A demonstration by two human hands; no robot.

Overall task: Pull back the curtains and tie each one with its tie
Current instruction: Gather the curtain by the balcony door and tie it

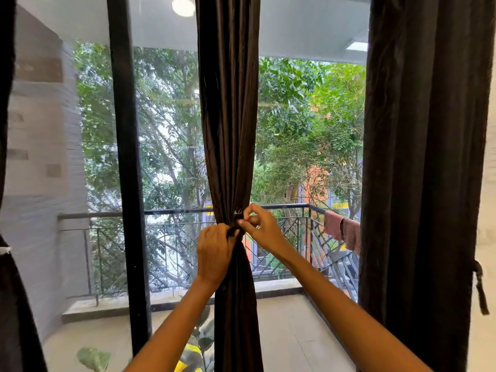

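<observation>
Head view shows both hands meeting at the waist of the middle curtain, where the dark brown fabric is gathered into a narrow bundle. Left hand curls its fingers round the dark tie and the bunched cloth, knuckles toward the camera. Right hand pinches the other end of the tie between thumb and forefinger just right of the bundle, the remaining fingers bent; a small pale metal bit sits at the tie just above its fingertips. Above the grip the curtain hangs in tight folds; below it the cloth spreads a little. Behind the hands a balcony railing runs across the glass, with reddish cloths draped over it to the right. Far right of the grip a second curtain hangs ungathered, its tie dangling loose at its edge. Left of the grip stands a black window frame, and a third curtain at the far left edge.
</observation>
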